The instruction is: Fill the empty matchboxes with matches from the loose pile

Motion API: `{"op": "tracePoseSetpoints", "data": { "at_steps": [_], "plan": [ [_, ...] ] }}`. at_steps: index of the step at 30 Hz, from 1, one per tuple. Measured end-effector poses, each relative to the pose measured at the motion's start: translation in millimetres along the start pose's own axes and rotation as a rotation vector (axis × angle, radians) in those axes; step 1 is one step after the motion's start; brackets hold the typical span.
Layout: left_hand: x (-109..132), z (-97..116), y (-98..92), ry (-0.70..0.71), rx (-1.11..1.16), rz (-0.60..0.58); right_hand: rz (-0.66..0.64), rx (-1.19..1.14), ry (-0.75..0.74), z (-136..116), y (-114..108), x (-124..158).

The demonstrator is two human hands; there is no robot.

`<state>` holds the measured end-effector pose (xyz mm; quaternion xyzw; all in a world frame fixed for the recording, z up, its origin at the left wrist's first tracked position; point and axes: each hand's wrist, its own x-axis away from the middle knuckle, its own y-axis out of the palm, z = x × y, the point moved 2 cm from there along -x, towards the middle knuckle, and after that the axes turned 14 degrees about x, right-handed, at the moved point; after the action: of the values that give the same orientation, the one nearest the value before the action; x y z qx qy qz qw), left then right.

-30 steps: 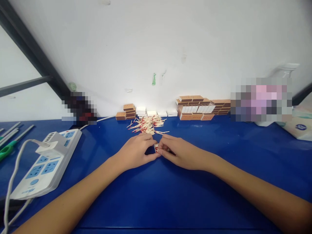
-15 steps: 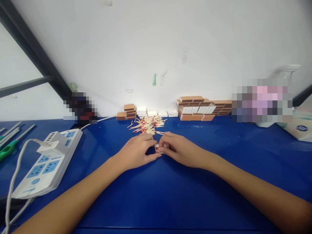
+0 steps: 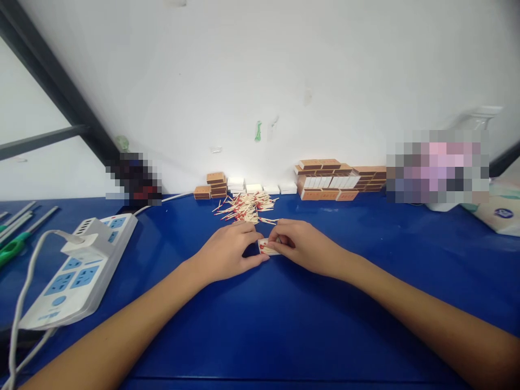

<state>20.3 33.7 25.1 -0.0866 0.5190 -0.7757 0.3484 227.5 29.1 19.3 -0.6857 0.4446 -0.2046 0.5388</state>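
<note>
A small white matchbox tray lies on the blue table with red-tipped matches inside it. My left hand grips the tray's left end between thumb and fingers. Over the tray's right part, my right hand has its thumb and fingers pinched together at the matches and hides that end. Just beyond both hands is a loose pile of matches, heads pointing various ways.
Along the wall stand white trays, a small stack of matchboxes and a larger stack of matchboxes. At left are a power strip with a cable and green-handled scissors. A tissue pack lies at right.
My right hand has shifted slightly to the right along the tray, uncovering more of the matches. My left hand stays in place.
</note>
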Motion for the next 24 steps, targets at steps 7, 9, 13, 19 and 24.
{"op": "tracePoseSetpoints", "data": {
  "at_steps": [7, 9, 13, 19, 24],
  "plan": [
    [0, 0, 0.7, 0.009, 0.007, 0.002, -0.008, -0.095, -0.030, -3, -2, -1],
    [0, 0, 0.6, 0.009, 0.005, 0.002, -0.008, -0.099, -0.041, -2, -3, -1],
    [0, 0, -0.1, 0.007, -0.010, 0.011, 0.009, -0.068, -0.010, 6, -5, -2],
    [1, 0, -0.5, 0.010, -0.008, 0.018, -0.034, -0.100, 0.000, 14, -7, -5],
    [1, 1, -0.4, 0.011, -0.018, 0.011, 0.075, -0.111, 0.052, 23, -6, -9]
  ]
}}
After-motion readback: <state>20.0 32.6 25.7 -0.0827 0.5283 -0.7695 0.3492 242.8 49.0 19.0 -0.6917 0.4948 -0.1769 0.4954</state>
